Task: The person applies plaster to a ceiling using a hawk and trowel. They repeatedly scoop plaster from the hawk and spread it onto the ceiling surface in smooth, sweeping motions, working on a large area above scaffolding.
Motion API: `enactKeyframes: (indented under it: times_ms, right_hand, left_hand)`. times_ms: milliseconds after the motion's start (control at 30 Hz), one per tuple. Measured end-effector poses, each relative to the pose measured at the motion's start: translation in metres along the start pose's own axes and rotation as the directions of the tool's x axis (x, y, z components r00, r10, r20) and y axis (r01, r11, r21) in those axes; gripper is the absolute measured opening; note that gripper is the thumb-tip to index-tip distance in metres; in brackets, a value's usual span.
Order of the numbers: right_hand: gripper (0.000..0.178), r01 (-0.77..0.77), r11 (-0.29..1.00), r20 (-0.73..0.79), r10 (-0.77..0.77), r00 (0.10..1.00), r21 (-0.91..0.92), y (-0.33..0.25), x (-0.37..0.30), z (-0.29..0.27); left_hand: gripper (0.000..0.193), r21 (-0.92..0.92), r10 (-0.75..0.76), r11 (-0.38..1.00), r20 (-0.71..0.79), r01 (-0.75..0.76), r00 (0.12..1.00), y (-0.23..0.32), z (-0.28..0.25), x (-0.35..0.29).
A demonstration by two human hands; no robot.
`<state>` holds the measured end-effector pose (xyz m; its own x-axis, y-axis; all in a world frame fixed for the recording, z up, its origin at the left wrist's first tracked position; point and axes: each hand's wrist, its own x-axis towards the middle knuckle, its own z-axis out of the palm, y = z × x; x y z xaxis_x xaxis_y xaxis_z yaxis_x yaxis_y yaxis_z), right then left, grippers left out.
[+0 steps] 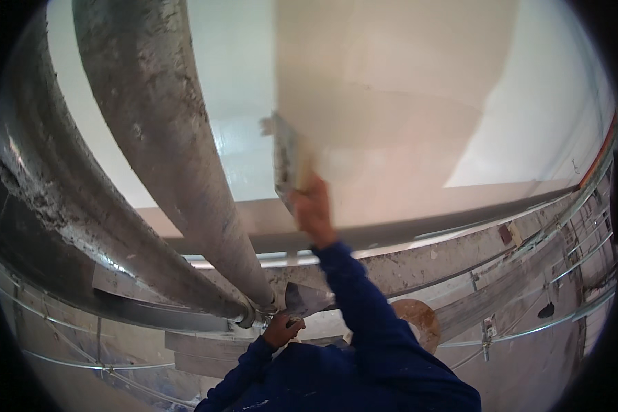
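Grey and blurred, the trowel [285, 159] stands against the wall at the left border of the tan coating [405, 123]. Your right hand [314, 209] is closed around its handle. Judging by the ragged right edge of the coating, the step in hand is spreading or smoothing it. For the next move, keep the blade flat, hold even pressure and follow the straight left border beside the glossy pale strip [244, 103]. Mind the nearer pipe [151, 103] to the left; a wide stroke could strike it. Your left hand [281, 332] is low, near the pipe bases, with fingers curled; whether it grips the dark grey blade [305, 299] just beside it cannot be told. Farther out, note the round brown disc [419, 323] and the metal rail [529, 332].
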<state>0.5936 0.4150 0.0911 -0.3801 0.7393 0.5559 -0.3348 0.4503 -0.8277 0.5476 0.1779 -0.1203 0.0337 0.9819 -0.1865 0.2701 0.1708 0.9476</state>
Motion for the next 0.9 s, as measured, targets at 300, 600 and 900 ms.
enactKeyframes:
  times_ms: [300,600,900]
  right_hand:
    - [0.035,-0.079,0.993,-0.298,0.100,0.949,0.083,-0.074,-0.141,-0.169]
    - [0.037,-0.086,0.869,0.005,0.101,0.995,-0.487,-0.099,-0.151,-0.230]
    - [0.044,0.214,0.809,0.397,0.026,0.917,-0.547,-0.110,-0.113,-0.262]
  left_hand:
    - [0.031,-0.511,0.131,0.859,0.189,-0.016,0.973,0.107,0.018,0.032]
    - [0.038,-0.601,0.221,0.799,0.331,0.025,0.918,0.180,0.033,0.089]
    - [0.033,-0.487,0.223,0.873,0.338,-0.033,0.914,0.201,0.055,0.124]
